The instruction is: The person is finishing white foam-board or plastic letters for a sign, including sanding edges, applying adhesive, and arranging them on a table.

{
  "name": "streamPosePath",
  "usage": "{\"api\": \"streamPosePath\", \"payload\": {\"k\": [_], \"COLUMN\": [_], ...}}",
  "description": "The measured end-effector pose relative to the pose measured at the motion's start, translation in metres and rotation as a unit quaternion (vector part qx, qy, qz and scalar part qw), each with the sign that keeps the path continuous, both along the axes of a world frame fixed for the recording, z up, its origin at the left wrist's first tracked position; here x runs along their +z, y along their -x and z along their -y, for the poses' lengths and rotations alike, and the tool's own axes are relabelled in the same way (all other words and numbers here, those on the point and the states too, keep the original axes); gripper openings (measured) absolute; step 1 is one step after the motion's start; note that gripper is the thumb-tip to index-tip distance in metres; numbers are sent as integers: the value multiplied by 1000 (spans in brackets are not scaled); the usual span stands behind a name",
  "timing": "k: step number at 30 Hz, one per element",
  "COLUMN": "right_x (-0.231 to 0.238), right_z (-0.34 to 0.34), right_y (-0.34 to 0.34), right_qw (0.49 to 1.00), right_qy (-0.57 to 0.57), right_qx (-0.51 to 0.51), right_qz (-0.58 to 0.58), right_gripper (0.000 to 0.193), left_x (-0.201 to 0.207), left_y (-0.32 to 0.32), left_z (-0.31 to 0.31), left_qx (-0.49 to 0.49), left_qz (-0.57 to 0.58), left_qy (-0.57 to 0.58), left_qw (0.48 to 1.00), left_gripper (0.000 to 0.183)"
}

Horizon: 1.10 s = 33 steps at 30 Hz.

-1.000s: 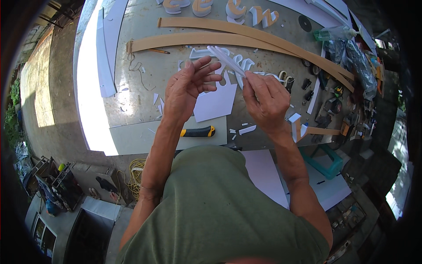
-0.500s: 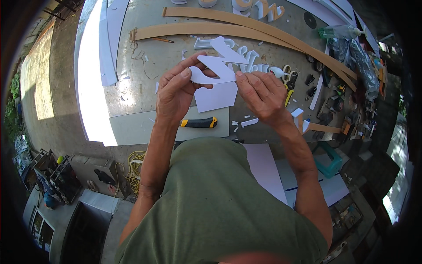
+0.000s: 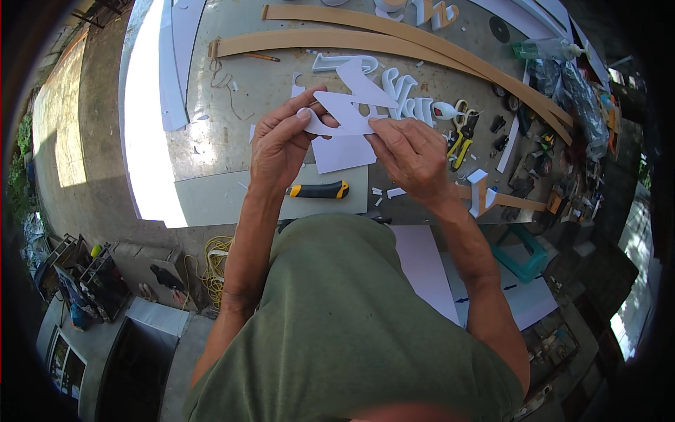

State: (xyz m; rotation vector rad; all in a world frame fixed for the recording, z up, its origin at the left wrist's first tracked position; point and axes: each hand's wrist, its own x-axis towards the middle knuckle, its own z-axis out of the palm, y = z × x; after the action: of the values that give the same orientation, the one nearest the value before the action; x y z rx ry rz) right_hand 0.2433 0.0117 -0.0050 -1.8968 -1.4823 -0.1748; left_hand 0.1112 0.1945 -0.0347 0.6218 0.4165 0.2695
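A flat white cut-out letter (image 3: 362, 88) with pointed, curved arms is held up over the table between both my hands. My left hand (image 3: 281, 144) pinches its rounded left end between thumb and fingers. My right hand (image 3: 415, 151) grips its lower right edge, fingers curled, partly hiding that corner. Below the letter lies a white sheet offcut (image 3: 343, 155). A yellow and black utility knife (image 3: 318, 190) rests near my left wrist on a grey-green board (image 3: 228, 199). Beyond the hands sit white hollow letters (image 3: 401, 91) with raised walls.
Two long brown strips (image 3: 316, 43) cross the far side of the table, with a pencil (image 3: 262, 56) beside one. To the right are a white glue bottle (image 3: 443, 110), yellow-handled scissors (image 3: 460, 144), a clear green bottle (image 3: 545, 49) and scattered tools. A teal stool (image 3: 524, 260) stands below the table edge.
My right hand has shifted slightly left and down along the letter's lower edge. The letter has tilted a little, and a small opening now shows beside my right fingertips.
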Motion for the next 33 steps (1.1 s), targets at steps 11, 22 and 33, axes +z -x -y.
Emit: {"api": "streamPosePath", "payload": {"k": [11, 22, 33], "right_x": [5, -10, 2], "right_z": [2, 1, 1], "right_y": [26, 33, 35], "right_qw": [956, 995, 997], "right_qy": [22, 13, 72], "right_qx": [-72, -47, -17], "right_qz": [-284, -92, -9], "right_gripper": [28, 35, 35], "left_x": [-2, -13, -16], "left_y": [5, 13, 17], "left_z": [4, 7, 9], "left_qx": [1, -16, -27], "left_qz": [-28, -74, -81], "left_qy": [-15, 0, -7], "left_qw": [1000, 997, 996], "left_gripper": [38, 37, 36]}}
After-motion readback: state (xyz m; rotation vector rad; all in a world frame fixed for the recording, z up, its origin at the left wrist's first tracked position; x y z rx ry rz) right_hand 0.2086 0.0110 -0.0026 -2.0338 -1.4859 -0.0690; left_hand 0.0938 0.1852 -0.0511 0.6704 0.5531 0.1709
